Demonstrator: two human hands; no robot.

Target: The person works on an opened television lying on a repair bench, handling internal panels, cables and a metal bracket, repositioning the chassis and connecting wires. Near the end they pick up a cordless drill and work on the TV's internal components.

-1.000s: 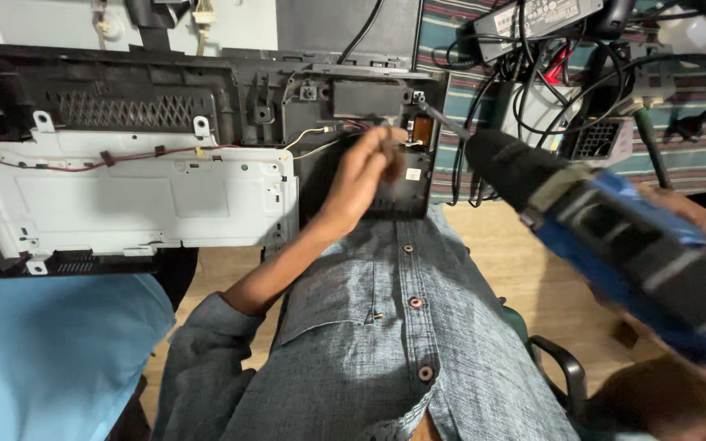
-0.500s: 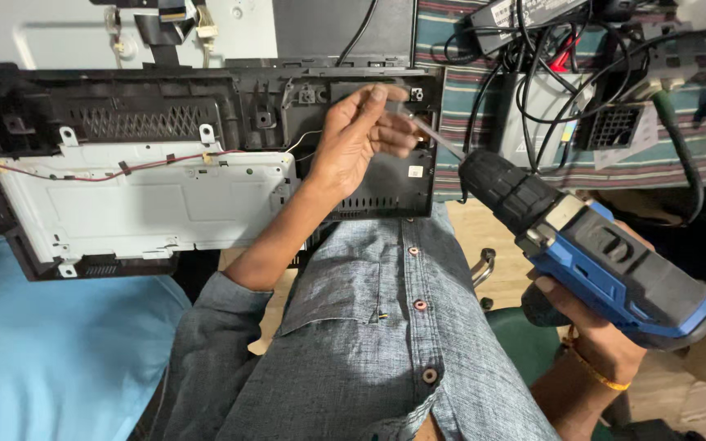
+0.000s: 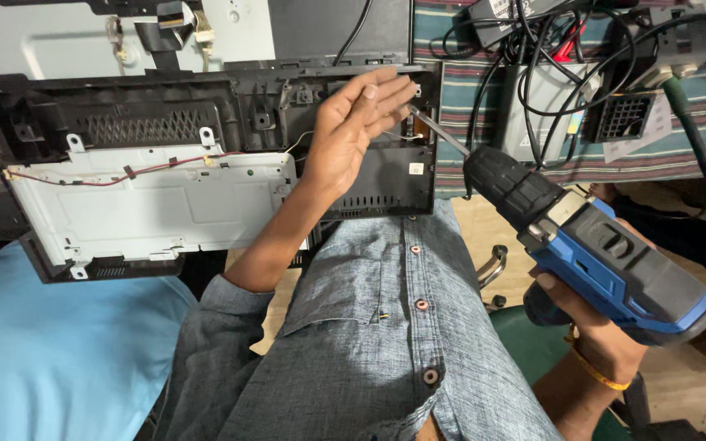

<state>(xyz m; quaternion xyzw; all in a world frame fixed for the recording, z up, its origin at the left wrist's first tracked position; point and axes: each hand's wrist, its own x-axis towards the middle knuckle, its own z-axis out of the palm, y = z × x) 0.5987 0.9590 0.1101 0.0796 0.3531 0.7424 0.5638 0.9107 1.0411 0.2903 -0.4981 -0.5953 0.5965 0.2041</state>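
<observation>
While the right hand (image 3: 594, 331) grips the handle of a blue cordless drill driver (image 3: 594, 245), its long bit (image 3: 439, 135) reaches a spot at the upper right corner of the black plastic back panel (image 3: 386, 175), probably a screw, though too small to tell. With fingers loosely spread, the left hand (image 3: 353, 131) rests open against that corner, steadying it. Left of it, the grey metal shield plate (image 3: 149, 204) with its red wire (image 3: 108, 178) remains mounted, so disassembly looks only partly done. Tangled cables (image 3: 565, 57) lie on the striped surface (image 3: 459, 98) beyond.
</observation>
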